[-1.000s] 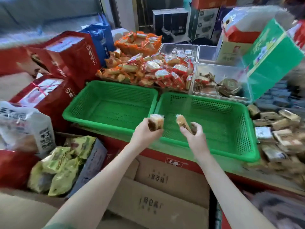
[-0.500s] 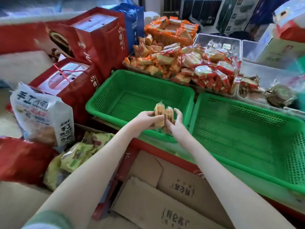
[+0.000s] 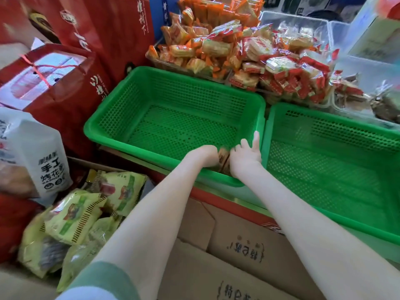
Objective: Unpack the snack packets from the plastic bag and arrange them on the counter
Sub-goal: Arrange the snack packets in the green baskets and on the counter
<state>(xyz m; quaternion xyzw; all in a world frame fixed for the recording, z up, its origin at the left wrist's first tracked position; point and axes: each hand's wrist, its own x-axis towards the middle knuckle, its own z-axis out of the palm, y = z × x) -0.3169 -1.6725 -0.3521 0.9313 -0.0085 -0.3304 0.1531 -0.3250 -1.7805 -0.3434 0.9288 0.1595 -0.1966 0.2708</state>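
My left hand (image 3: 203, 155) and my right hand (image 3: 245, 155) meet inside the near right corner of the left green basket (image 3: 138, 76). Between them they hold small brown snack packets (image 3: 223, 160), pressed together and mostly hidden by my fingers. My left fingers curl down around the packets. My right hand grips them from the other side, with one finger pointing up along the basket's right wall. The basket floor beyond my hands is bare mesh.
A second green basket (image 3: 333, 118) sits right of the first. Piles of orange and red snack packets (image 3: 249, 55) lie behind both. Red gift bags (image 3: 65, 87) stand at left, yellow-green packets (image 3: 78, 215) lie below them, and cardboard boxes (image 3: 233, 252) fill the foreground.
My hands, apart over the right basket a second ago, came together and sank into the left basket's near right corner with the packets. The view swung left and closer.
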